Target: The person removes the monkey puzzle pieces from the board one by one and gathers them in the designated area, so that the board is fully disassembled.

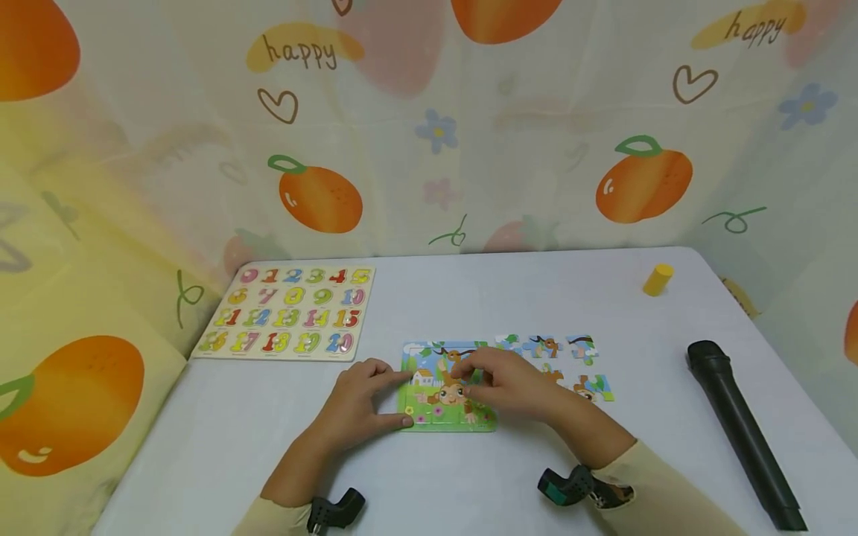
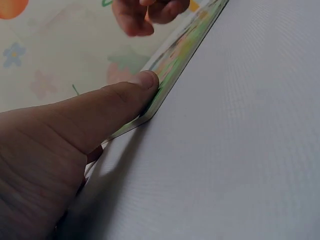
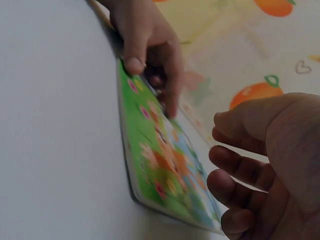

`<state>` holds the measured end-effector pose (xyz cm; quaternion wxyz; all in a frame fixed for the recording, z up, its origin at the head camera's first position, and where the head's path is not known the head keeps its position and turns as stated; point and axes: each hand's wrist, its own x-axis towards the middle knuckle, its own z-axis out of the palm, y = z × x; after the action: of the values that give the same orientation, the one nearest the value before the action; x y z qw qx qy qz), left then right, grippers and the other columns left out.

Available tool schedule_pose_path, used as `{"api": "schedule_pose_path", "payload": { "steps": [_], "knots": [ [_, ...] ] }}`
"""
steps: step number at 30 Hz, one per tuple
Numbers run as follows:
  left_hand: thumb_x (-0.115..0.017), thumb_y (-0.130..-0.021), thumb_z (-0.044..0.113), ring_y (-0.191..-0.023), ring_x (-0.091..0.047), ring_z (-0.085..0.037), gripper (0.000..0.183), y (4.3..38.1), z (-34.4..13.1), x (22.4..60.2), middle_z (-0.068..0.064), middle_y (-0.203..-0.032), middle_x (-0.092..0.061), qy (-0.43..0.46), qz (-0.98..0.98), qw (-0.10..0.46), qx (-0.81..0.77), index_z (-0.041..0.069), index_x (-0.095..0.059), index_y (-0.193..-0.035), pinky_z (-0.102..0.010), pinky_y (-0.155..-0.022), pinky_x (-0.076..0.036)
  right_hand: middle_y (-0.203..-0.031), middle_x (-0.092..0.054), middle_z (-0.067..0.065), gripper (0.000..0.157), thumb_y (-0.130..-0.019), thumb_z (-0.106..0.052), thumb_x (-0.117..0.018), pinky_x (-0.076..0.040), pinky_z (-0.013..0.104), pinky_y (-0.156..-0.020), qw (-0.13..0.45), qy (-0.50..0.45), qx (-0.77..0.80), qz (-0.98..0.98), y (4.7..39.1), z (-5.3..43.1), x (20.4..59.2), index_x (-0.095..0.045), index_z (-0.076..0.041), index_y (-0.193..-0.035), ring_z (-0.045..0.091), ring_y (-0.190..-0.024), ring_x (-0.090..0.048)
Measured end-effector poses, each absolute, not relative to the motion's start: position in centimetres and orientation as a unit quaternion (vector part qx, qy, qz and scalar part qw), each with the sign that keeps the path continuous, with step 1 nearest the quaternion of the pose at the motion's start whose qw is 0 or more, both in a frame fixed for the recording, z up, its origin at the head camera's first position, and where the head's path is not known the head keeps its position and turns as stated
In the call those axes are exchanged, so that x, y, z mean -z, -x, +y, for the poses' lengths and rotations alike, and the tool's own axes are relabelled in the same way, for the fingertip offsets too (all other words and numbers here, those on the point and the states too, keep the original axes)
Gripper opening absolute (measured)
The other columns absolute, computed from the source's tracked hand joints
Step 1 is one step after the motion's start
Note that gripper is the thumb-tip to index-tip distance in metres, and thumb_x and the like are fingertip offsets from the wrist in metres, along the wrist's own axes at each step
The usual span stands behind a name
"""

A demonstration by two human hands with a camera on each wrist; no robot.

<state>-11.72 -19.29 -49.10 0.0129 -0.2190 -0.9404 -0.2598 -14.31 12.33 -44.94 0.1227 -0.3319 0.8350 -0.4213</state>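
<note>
A jigsaw puzzle board [image 1: 429, 422] with a monkey picture lies on the white table. My left hand [image 1: 357, 406] is at its left side, the straight thumb [image 2: 125, 95] resting on the near left corner and the index finger reaching along the left edge. Over the upper right part of the board hovers my right hand [image 1: 512, 383]. In the right wrist view its fingers [image 3: 225, 187] are loosely bent, with nothing between them and apart from the board. Several loose puzzle pieces [image 1: 582, 348] lie right of the board, some partly hidden behind the right hand.
A number board [image 1: 281, 309], printed 0 to 20, lies at the back left. At the back right stands a small yellow cylinder [image 1: 658, 280]. A long black microphone-like stick [image 1: 744, 432] lies along the right side of the table [image 1: 469, 298]. Printed cloth [image 1: 402, 186] hangs behind.
</note>
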Motion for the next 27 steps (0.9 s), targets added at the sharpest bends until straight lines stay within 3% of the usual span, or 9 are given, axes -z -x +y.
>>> {"api": "schedule_pose_path", "payload": {
  "steps": [7, 17, 24, 27],
  "knots": [
    [-0.097, -0.074, 0.048, -0.106, -0.054, -0.016, 0.070, 11.8, -19.4, 49.2, 0.005, -0.119, -0.062, 0.230, -0.937, 0.025, 0.260, 0.029, -0.075, -0.138, -0.045, -0.094, -0.044, -0.109, -0.065, 0.003, 0.031, -0.100, -0.015, -0.072, -0.049, 0.030, -0.078, 0.126, 0.355, 0.390, 0.840, 14.0, 9.0, 45.4, -0.073, -0.008, -0.131, 0.009, -0.086, -0.055],
    [-0.099, -0.071, 0.049, -0.108, -0.055, -0.015, 0.073, 11.9, -19.6, 49.1, 0.008, -0.121, -0.064, 0.236, -0.935, 0.025, 0.264, 0.029, -0.075, -0.137, -0.046, -0.096, -0.044, -0.123, -0.066, -0.001, 0.038, -0.096, -0.017, -0.072, -0.048, 0.036, -0.093, 0.103, 0.340, 0.342, 0.870, 13.7, 6.1, 46.5, -0.074, -0.013, -0.134, 0.015, -0.112, -0.055],
    [-0.100, -0.070, 0.048, -0.110, -0.057, -0.017, 0.080, 11.9, -19.5, 49.1, 0.005, -0.123, -0.066, 0.235, -0.937, 0.027, 0.258, 0.024, -0.073, -0.141, -0.047, -0.096, -0.044, -0.115, -0.062, -0.003, 0.034, -0.093, -0.018, -0.081, -0.049, 0.027, -0.082, 0.076, 0.376, 0.287, 0.878, 13.5, 5.2, 47.1, -0.076, -0.015, -0.127, 0.007, -0.092, -0.055],
    [-0.100, -0.070, 0.048, -0.109, -0.057, -0.016, 0.080, 11.9, -19.5, 49.1, 0.006, -0.123, -0.066, 0.232, -0.937, 0.025, 0.259, 0.024, -0.073, -0.141, -0.046, -0.095, -0.044, -0.114, -0.062, -0.003, 0.033, -0.093, -0.017, -0.081, -0.048, 0.027, -0.082, 0.083, 0.378, 0.281, 0.878, 13.6, 5.1, 46.9, -0.075, -0.015, -0.126, 0.007, -0.091, -0.055]
  ]
}}
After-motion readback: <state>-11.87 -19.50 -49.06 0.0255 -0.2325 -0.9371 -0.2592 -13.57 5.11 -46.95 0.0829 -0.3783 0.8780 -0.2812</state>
